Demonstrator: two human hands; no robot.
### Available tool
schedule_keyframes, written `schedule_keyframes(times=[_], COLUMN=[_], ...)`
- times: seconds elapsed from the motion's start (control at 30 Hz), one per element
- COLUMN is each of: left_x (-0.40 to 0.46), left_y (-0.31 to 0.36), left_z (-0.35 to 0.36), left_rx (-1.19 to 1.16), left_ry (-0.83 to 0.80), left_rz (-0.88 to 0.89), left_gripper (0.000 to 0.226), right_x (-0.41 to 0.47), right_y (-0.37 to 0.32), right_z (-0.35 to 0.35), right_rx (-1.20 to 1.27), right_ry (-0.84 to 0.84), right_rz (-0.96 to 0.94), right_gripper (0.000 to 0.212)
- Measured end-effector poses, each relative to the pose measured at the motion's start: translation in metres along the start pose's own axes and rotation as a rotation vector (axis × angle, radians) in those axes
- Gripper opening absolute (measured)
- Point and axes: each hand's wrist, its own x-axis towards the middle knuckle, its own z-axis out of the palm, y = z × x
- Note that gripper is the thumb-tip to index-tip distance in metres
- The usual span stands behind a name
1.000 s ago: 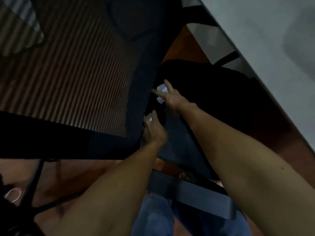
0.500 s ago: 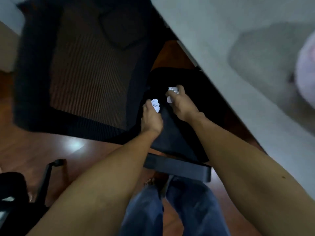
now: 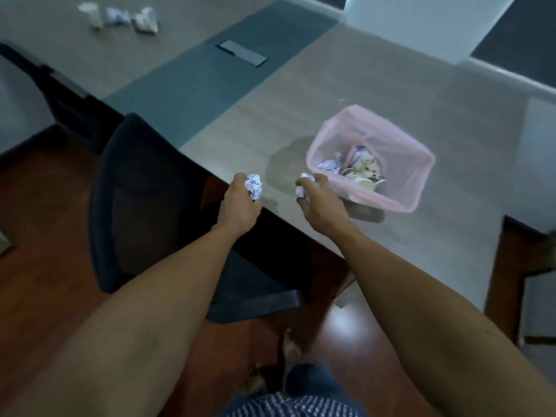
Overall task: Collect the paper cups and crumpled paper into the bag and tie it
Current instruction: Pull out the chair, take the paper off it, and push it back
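Observation:
My left hand (image 3: pixel 239 206) is closed around a crumpled paper ball (image 3: pixel 253 186) above the table's near edge. My right hand (image 3: pixel 320 203) grips a second crumpled paper ball (image 3: pixel 304 185), a short way left of the bag. The pink translucent bag (image 3: pixel 419 188) stands open on the grey table (image 3: pixel 331 94) and holds paper cups (image 3: pixel 365 183) and crumpled paper (image 3: pixel 329 165). At the far left of the table lie a paper cup (image 3: pixel 91 14) and two more crumpled papers (image 3: pixel 116 16), (image 3: pixel 146 21).
A black office chair (image 3: pixel 144 203) is pushed against the table's near edge, under my left arm. A darker strip with a cable hatch (image 3: pixel 242 53) runs across the table. A white panel (image 3: pixel 421 22) stands at the far side. Wooden floor lies below.
Both hands have risen from the chair seat under the table, each with a paper ball, to table height near the bag. The view has swung up onto the tabletop.

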Motion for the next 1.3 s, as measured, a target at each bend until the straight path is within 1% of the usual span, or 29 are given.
schedule_keyframes(times=[0.13, 0.2, 0.33, 0.4, 0.5, 0.53, 0.57, 0.6, 0.7, 0.77, 0.9, 0.93, 1.0, 1.17, 1.3], left_x=[0.011, 0.017, 0.037, 0.05, 0.069, 0.075, 0.081, 0.087, 0.102, 0.11, 0.118, 0.119, 0.118, 0.108, 0.091], left_y=[0.061, 0.088, 0.126, 0.139, 0.156, 0.16, 0.162, 0.164, 0.17, 0.174, 0.182, 0.182, 0.18, 0.168, 0.151], left_z=[0.026, 0.042, 0.071, 0.083, 0.102, 0.107, 0.113, 0.118, 0.13, 0.137, 0.148, 0.15, 0.148, 0.125, 0.091], left_rx=[-0.001, 0.009, 0.055, 0.062, 0.094, 0.106, 0.113, 0.121, 0.14, 0.153, 0.152, 0.156, 0.151, 0.149, 0.149], left_ry=[-0.053, -0.078, -0.125, -0.136, -0.147, -0.151, -0.155, -0.158, -0.16, -0.159, -0.183, -0.184, -0.159, -0.063, -0.002], left_rz=[0.134, 0.18, 0.307, 0.314, 0.288, 0.286, 0.282, 0.278, 0.258, 0.242, 0.232, 0.232, 0.23, 0.225, 0.219], left_gripper=[0.048, 0.051, 0.057, 0.06, 0.063, 0.062, 0.061, 0.06, 0.058, 0.059, 0.076, 0.077, 0.069, 0.036, 0.032], right_x=[-0.014, -0.019, -0.009, 0.004, 0.025, 0.032, 0.037, 0.042, 0.049, 0.052, 0.058, 0.059, 0.062, 0.065, 0.06], right_y=[0.033, 0.053, 0.092, 0.11, 0.132, 0.14, 0.147, 0.154, 0.167, 0.173, 0.181, 0.182, 0.18, 0.164, 0.136], right_z=[-0.054, -0.074, -0.097, -0.1, -0.102, -0.101, -0.101, -0.1, -0.105, -0.108, -0.109, -0.108, -0.106, -0.098, -0.09], right_rx=[0.017, 0.017, 0.12, 0.176, 0.21, 0.196, 0.167, 0.123, -0.006, -0.019, -0.076, -0.083, -0.06, -0.045, -0.033], right_ry=[0.156, 0.213, 0.292, 0.291, 0.22, 0.202, 0.195, 0.195, 0.213, 0.23, 0.242, 0.245, 0.24, 0.213, 0.183], right_rz=[0.116, 0.18, 0.239, 0.253, 0.308, 0.33, 0.349, 0.361, 0.367, 0.352, 0.292, 0.292, 0.288, 0.26, 0.198], right_gripper=[0.037, 0.036, 0.034, 0.041, 0.066, 0.069, 0.068, 0.063, 0.036, 0.025, 0.016, 0.016, 0.016, 0.019, 0.018])
